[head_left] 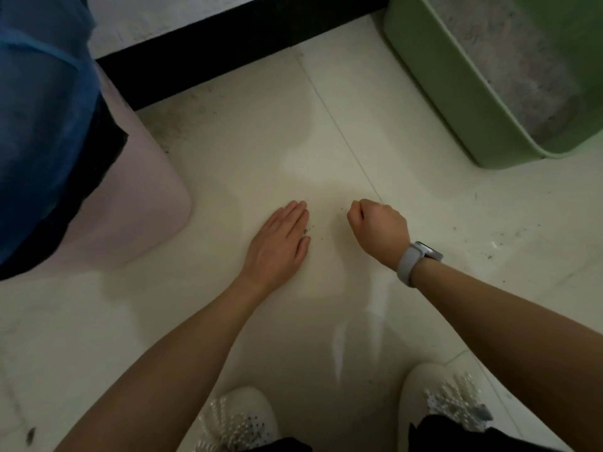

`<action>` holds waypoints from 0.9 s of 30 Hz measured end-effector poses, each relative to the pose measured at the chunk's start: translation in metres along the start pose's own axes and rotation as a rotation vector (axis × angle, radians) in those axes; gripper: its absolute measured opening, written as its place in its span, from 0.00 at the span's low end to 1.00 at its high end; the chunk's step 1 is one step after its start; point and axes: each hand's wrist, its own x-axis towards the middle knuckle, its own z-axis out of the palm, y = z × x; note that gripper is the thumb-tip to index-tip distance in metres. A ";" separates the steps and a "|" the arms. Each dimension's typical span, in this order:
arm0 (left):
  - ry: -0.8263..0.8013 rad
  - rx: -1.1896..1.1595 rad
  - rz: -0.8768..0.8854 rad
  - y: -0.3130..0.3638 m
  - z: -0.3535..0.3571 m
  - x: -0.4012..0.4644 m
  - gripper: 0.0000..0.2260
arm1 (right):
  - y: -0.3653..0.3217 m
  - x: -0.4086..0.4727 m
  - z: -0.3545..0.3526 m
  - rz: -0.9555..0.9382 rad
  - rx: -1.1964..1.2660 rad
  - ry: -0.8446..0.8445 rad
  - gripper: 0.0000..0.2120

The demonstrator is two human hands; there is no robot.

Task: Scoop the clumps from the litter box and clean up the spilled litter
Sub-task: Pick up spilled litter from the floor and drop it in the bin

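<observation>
So from where I'm standing the person is crouched over the pale tiled floor (228, 177), both hands down near a little scatter of spilled litter (314, 230) — dark specks lying right between the two hands; the left hand (280, 239) is flat, fingers straight and together, palm on the tile, its thumb side just beside the specks; the right hand (378, 228) is curled into a loose fist with a pale watch (416, 261) on the wrist; whether it has grains pinched inside I honestly can't tell, nothing shows between the fingers.

The green litter box (456, 102) sits off to the upper right, well apart from the hands, grey litter inside; there's more spilled stuff on the floor below it, over to the right (489, 249). A pink bin with a blue bag (45, 125) stands on the left, near enough to tip things into.

My guess is this is the sweep-it-together step — if so, I'd use that flat left hand as a wall and drag the grains toward it with the edge of the right, slow and low, so they don't skitter across the glossy tile; collect one tidy pile before lifting anything; then do the right-hand patch the same way. Pinching grains one by one would take forever; no scoop or brush is in view, so bare palms it is.
</observation>
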 end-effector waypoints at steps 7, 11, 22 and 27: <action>0.226 0.015 0.105 -0.009 0.001 -0.018 0.15 | -0.001 -0.001 0.007 -0.002 0.042 -0.019 0.20; 0.244 0.132 -0.177 -0.018 -0.014 -0.006 0.16 | -0.002 0.002 0.006 -0.003 0.069 -0.013 0.20; 0.012 0.498 0.155 -0.017 -0.002 0.022 0.24 | 0.000 0.007 0.005 0.027 0.108 -0.001 0.20; -0.009 0.578 0.224 -0.018 0.002 0.026 0.16 | -0.001 0.008 0.005 0.034 0.112 -0.001 0.20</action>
